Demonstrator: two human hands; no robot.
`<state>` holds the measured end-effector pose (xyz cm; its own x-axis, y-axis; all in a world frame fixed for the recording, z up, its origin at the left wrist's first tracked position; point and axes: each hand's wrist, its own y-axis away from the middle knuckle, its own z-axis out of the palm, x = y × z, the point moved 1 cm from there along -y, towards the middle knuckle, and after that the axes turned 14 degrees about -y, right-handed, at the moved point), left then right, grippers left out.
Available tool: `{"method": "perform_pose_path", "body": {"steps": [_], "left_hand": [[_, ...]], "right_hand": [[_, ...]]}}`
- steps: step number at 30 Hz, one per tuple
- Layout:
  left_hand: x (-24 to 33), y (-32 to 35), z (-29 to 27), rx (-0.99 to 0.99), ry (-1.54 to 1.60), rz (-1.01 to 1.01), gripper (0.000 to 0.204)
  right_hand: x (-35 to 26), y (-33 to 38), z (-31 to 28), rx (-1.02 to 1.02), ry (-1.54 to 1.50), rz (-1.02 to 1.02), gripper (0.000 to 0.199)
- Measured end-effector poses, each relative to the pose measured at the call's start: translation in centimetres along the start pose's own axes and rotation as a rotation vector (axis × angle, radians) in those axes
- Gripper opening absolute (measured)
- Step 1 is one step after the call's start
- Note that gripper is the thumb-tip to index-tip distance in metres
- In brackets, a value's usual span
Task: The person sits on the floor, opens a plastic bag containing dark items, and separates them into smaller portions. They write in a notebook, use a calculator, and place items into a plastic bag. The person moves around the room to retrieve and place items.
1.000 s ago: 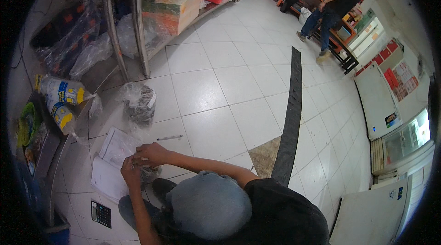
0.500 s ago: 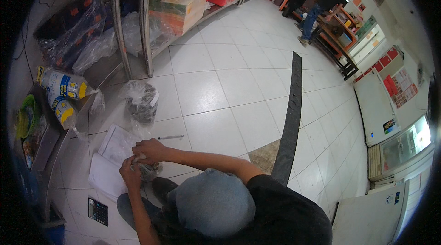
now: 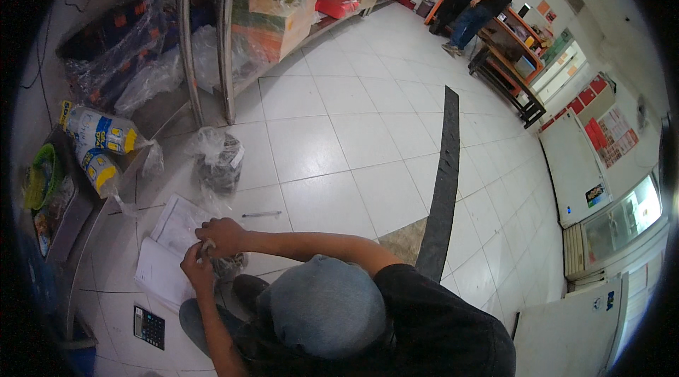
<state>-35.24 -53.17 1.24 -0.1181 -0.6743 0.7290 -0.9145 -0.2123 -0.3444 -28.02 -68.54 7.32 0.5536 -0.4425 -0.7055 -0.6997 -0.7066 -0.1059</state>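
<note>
Both my hands meet low in front of me, over an open notebook (image 3: pixel 157 274) on the tiled floor. My right hand (image 3: pixel 222 237) and my left hand (image 3: pixel 198 266) are closed, pinching the gathered neck of a clear plastic bag (image 3: pixel 230 264). The bag's dark contents show just below my right hand, by my knee; what they are I cannot make out. A pen (image 3: pixel 261 214) lies beyond my right hand. Past the notebook stands another clear plastic bag (image 3: pixel 221 165) with dark contents. A black calculator (image 3: pixel 149 327) lies left of my left forearm.
A metal shelf with posts (image 3: pixel 226 44) holds wrapped boxes (image 3: pixel 276 13). Yellow-and-blue packages (image 3: pixel 106 136) and a green basket (image 3: pixel 44 175) sit at the left. A dark strip (image 3: pixel 443 179) crosses the floor. Two people (image 3: pixel 470 6) stand far off by an orange counter; white freezers (image 3: pixel 576 165) line the right.
My fingers have shifted slightly at the bag's neck, both hands staying together. In the background, one person has moved a little to the left.
</note>
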Motion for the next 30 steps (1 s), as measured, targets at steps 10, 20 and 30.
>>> {"method": "perform_pose_path", "body": {"steps": [10, 20, 30], "left_hand": [[0.7, 0.2, 0.1, 0.005, 0.124, -0.100, 0.020], [1.6, 0.2, -0.5, -0.007, 0.070, -0.084, 0.018], [0.8, 0.4, 0.0, 0.002, 0.103, -0.091, 0.016]], "right_hand": [[-0.1, 0.3, 0.4, 0.044, -0.067, 0.015, 0.032], [-0.4, 0.5, 0.6, 0.042, -0.090, 0.031, 0.029], [-0.4, 0.5, 0.6, 0.040, -0.113, 0.034, 0.030]]}}
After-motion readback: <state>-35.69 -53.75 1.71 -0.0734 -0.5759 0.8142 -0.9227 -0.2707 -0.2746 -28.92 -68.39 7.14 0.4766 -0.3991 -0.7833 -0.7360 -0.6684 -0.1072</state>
